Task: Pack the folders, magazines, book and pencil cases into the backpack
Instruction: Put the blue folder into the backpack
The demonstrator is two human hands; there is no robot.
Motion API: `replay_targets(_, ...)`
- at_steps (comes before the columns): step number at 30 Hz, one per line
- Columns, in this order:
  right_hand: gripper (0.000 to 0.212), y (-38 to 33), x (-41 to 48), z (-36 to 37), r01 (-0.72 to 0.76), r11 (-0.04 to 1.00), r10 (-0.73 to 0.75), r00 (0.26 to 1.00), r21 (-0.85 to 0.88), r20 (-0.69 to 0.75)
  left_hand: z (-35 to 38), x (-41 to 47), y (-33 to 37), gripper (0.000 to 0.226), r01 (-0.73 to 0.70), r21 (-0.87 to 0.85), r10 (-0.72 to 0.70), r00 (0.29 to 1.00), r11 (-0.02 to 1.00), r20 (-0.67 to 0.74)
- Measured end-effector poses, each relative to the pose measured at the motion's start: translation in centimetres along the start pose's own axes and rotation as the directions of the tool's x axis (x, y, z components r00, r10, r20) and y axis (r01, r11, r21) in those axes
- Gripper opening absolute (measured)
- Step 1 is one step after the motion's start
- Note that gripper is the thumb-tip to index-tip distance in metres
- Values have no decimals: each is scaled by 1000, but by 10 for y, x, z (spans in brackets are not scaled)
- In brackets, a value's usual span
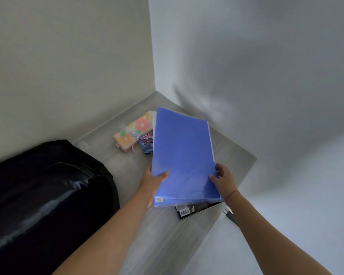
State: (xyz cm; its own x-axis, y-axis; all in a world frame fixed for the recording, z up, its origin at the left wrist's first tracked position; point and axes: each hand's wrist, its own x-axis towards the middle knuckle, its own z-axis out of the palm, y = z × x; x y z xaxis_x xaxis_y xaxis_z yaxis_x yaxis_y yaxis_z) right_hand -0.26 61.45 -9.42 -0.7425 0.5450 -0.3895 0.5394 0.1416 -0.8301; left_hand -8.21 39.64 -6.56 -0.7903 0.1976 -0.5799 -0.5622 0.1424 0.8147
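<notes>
The smooth blue plastic folder [184,157] is showing a soft sheen. The black backpack [44,193] is gleaming like slick synthetic cloth. The pale grey wood-grain surface [167,235] is looking matt, and the flower-patterned pencil case [132,132] is looking smooth.

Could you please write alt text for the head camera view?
Both hands, left hand and right hand, hold a blue folder above a grey table; a black backpack lies left, two pencil cases behind.

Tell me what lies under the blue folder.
Under the blue folder, a dark barcoded cover pokes out at its near edge. Whatever else lies beneath is covered.
</notes>
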Motion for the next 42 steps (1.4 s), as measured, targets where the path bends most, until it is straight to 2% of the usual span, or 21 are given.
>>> replay_targets(4, 44, -20, -3, 0, 60, 983, -63, 998, 173, 13, -13, -28, 20, 35, -137, -1, 137, 991, 991, 12)
replay_targets(7, 40, -39, -5, 4, -7, 940, -29, 995, 340, 100, -30, -52, 32, 41, -219, -15, 220, 975, 975, 13)
replay_targets(10, 36, -58, -22, 18, -7, 899, -114, 962, 439, 250, -60, -80, 37, 48, -251, -16, 249, 965, 968, -84)
replay_targets(13, 57, -72, -48, 42, 10, 866, -235, 890, 500, 390, -101, -108, 29, 52, -251, -1, 247, 953, 968, -177)
replay_targets(16, 88, -84, -78, 72, 3, 873, -280, 823, 488, 495, -140, -143, 11, 55, -229, 4, 223, 941, 973, -256)
replay_targets(18, 89, -88, -96, 95, -9, 873, -304, 771, 487, 559, -165, -167, -2, 57, -208, 19, 204, 931, 978, -302)
replay_targets(20, 72, -91, -116, 115, -28, 889, -300, 718, 457, 628, -189, -190, -19, 59, -184, 19, 179, 921, 983, -346)
replay_targets(22, 34, -92, -135, 131, -41, 904, -292, 665, 424, 687, -209, -212, -37, 65, -150, 15, 144, 914, 989, -378)
replay_targets(23, 28, -92, -143, 138, -52, 916, -276, 638, 397, 719, -218, -220, -46, 69, -123, 6, 116, 918, 992, -379)
replay_targets(25, 47, -88, -155, 148, -48, 939, -244, 604, 340, 759, -232, -236, -60, 61, -70, 15, 70, 926, 997, -370)
replay_targets(27, 73, -82, -163, 151, -41, 961, -197, 589, 272, 784, -245, -245, -71, 26, -32, 125, 83, 898, 992, -433)
replay_targets(28, 79, -76, -165, 151, -43, 970, -170, 583, 239, 795, -253, -248, -75, 16, -15, 200, 114, 864, 980, -491)
replay_targets(31, 73, -57, -166, 144, -79, 986, -81, 544, 148, 835, -274, -247, -86, 15, 44, 374, 218, 748, 926, -627)
replay_targets(32, 82, -50, -166, 141, -69, 992, -50, 534, 103, 844, -281, -245, -88, 18, 57, 465, 290, 713, 883, -638)
replay_targets(33, 93, -43, -166, 138, -49, 997, -21, 529, 56, 848, -288, -240, -91, 24, 84, 596, 389, 684, 798, -617)
replay_targets(35, 103, -33, -166, 132, -46, 999, 42, 532, -21, 846, -297, -229, -91, 38, 159, 815, 533, 684, 557, -498)
replay_targets(38, 91, -20, -161, 129, -68, 992, 130, 533, -110, 836, -306, -206, -93, 52, 204, 938, 507, 799, 279, -324)
replay_targets(39, 92, -17, -160, 129, -58, 989, 144, 534, -134, 833, -308, -198, -96, 56, 211, 957, 482, 829, 200, -283)
replay_targets(41, 93, -14, -157, 129, -47, 983, 177, 525, -179, 832, -311, -182, -102, 63, 219, 973, 433, 872, 75, -230)
replay_targets(42, 85, -15, -157, 129, -52, 978, 199, 520, -202, 831, -313, -174, -103, 66, 219, 975, 412, 885, 45, -218)
